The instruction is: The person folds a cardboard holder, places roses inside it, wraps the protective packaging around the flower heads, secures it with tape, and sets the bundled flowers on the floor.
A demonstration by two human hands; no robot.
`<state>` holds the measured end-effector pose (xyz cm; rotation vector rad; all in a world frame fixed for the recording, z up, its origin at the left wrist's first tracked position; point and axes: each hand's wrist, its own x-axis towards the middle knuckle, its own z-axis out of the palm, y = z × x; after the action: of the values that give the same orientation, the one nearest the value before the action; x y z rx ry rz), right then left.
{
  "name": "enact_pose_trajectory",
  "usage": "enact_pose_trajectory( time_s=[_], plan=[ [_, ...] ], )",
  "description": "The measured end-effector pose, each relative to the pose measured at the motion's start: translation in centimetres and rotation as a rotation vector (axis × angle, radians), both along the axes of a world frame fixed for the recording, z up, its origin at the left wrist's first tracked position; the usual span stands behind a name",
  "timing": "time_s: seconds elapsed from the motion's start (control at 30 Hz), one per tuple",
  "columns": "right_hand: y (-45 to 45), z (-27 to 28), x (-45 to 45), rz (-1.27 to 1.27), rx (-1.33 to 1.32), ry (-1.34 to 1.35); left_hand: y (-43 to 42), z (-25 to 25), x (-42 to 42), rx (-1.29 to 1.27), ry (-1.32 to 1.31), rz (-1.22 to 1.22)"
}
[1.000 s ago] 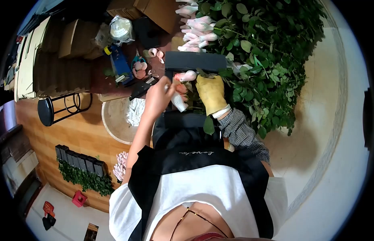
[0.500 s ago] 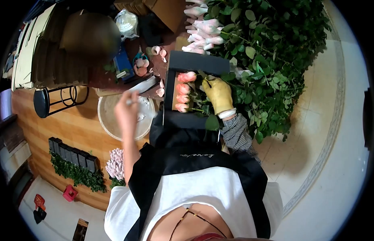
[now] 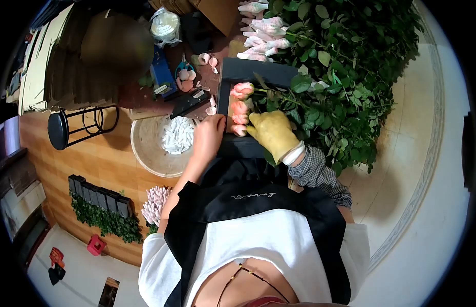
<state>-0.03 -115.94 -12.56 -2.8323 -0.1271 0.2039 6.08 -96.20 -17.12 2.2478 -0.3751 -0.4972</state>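
A black cardboard box point(image 3: 263, 71) lies open before me. Several pink roses point(image 3: 242, 91) rest in it in a column, heads to the left and leafy stems to the right. Bare, my left hand point(image 3: 210, 134) is at the box's left wall with its fingers closed over the edge; their tips are partly hidden. A yellow glove covers my right hand point(image 3: 271, 134), closed just under the lower rose heads. Its thumb and fingers touch a rose point(image 3: 238, 130); the exact grip on the stem is hidden.
A white bucket point(image 3: 138, 151) holds white pieces. Blue scissors point(image 3: 182, 66), loose petals point(image 3: 186, 82) and a dark flat tool point(image 3: 192, 104) lie left of the box. Leafy rose stems point(image 3: 340, 102) with white-sleeved heads point(image 3: 266, 38) spread right. A black stool point(image 3: 58, 129) stands left.
My left hand has moved right from above the bucket to the box's edge; the pale blurred thing near it is gone. My right hand has shifted down and left against the lower roses.
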Motion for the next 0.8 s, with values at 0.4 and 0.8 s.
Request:
enact_pose_trajectory(
  time_s=[0.4,0.8],
  plan=[
    [-2.5,-1.7,0.9,0.213,0.117,0.015,-0.2,-0.5,0.8,-0.065,-0.009,-0.125],
    [-1.4,-1.2,0.5,0.218,0.107,-0.007,0.6,-0.4,1.7,-0.14,0.222,-0.151]
  ],
)
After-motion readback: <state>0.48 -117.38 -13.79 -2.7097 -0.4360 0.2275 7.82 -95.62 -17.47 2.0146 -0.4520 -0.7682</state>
